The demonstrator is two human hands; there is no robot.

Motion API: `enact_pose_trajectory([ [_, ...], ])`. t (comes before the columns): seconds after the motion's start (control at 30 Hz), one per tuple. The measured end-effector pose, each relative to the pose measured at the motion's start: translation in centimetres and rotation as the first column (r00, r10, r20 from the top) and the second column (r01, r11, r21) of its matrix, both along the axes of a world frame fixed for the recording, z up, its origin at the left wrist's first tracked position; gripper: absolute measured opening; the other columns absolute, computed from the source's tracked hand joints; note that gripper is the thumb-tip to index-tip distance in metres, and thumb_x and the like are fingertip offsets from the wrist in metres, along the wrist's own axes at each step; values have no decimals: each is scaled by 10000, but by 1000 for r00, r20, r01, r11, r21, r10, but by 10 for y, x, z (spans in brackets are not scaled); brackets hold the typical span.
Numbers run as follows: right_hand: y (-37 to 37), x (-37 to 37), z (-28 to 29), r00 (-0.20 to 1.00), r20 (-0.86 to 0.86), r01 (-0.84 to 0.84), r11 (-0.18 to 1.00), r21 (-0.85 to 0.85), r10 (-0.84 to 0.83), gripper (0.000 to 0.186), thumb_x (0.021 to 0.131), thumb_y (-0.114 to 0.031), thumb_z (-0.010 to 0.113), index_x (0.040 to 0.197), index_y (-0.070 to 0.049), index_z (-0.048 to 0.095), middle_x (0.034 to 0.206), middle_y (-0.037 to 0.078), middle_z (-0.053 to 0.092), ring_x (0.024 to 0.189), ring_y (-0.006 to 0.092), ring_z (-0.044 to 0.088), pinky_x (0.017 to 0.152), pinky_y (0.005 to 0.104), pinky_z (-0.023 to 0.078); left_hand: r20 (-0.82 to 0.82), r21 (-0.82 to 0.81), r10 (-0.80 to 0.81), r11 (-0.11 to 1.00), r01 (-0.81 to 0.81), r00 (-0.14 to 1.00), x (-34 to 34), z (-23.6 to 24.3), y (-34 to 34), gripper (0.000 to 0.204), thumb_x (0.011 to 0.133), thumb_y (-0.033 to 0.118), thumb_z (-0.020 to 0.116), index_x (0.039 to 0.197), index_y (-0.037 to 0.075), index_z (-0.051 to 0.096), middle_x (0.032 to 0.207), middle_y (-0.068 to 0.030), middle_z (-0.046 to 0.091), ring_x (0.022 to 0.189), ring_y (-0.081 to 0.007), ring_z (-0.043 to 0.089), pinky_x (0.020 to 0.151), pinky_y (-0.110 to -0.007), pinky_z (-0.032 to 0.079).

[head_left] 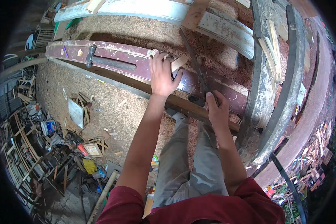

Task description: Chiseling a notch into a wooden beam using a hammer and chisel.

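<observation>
My left hand (pixel 163 74) is closed over a small piece of pale wood (pixel 180 61) on a maroon painted plank (pixel 123 56); part of the piece is hidden under the fingers. In my right hand (pixel 216 106) is the handle of a long dark blade (pixel 192 56), perhaps a saw, pointing up and away beside the wood piece. A hammer (pixel 112 64) with a wooden handle lies on the plank to the left of my left hand, near a purple pencil-like stick (pixel 65 50).
White weathered boards (pixel 224 33) cross above. Thick weathered beams (pixel 287 97) stand at right, with loose pale sticks (pixel 272 52) on one. Sawdust covers the ground (pixel 112 108). Scrap wood and clutter (pixel 30 134) fill the lower left. My feet and legs are under the plank's near edge.
</observation>
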State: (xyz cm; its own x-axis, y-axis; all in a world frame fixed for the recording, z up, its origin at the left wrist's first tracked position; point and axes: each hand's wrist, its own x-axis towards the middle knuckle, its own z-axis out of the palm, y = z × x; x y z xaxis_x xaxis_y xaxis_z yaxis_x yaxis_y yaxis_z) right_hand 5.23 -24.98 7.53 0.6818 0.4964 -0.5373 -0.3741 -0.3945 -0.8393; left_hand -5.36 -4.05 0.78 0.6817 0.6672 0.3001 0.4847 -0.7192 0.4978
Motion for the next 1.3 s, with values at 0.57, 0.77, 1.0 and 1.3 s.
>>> enact_pose_trajectory([
  [0.57, 24, 22, 7, 918, 173, -355, 934, -41, 357, 358, 1024, -347, 713, 953, 3, 690, 664, 57, 537, 659, 120, 481, 601, 370, 414, -109, -10, 175, 984, -177, 979, -26, -13, 28, 338, 938, 185, 808, 1239, 59, 718, 1209, -156, 669, 1124, -401, 604, 1007, -504, 485],
  [0.77, 46, 28, 6, 872, 193, -448, 892, -59, 450, 338, 1014, -317, 708, 908, 3, 683, 665, 117, 543, 633, 173, 498, 611, 386, 434, -75, -31, 313, 948, -316, 947, -25, -13, 41, 376, 917, 168, 821, 1248, 53, 684, 1202, -174, 663, 1127, -417, 588, 1007, -500, 479],
  [1.0, 68, 37, -2, 820, 279, -520, 854, -3, 500, 310, 1018, -277, 685, 898, 9, 671, 731, 202, 573, 652, 286, 550, 664, 423, 475, -26, 55, 371, 928, -370, 928, -21, -19, 67, 396, 923, 175, 821, 1268, 40, 681, 1205, -193, 662, 1130, -421, 583, 1007, -507, 482],
  [1.3, 98, 73, -13, 769, 177, -625, 781, 4, 614, 379, 1056, -349, 643, 977, 19, 690, 804, 164, 649, 765, 248, 616, 756, 418, 504, 5, 87, 465, 882, -463, 885, -11, -20, 84, 459, 892, 79, 694, 1333, -13, 608, 1277, -258, 604, 1225, -461, 539, 1118, -578, 421],
])
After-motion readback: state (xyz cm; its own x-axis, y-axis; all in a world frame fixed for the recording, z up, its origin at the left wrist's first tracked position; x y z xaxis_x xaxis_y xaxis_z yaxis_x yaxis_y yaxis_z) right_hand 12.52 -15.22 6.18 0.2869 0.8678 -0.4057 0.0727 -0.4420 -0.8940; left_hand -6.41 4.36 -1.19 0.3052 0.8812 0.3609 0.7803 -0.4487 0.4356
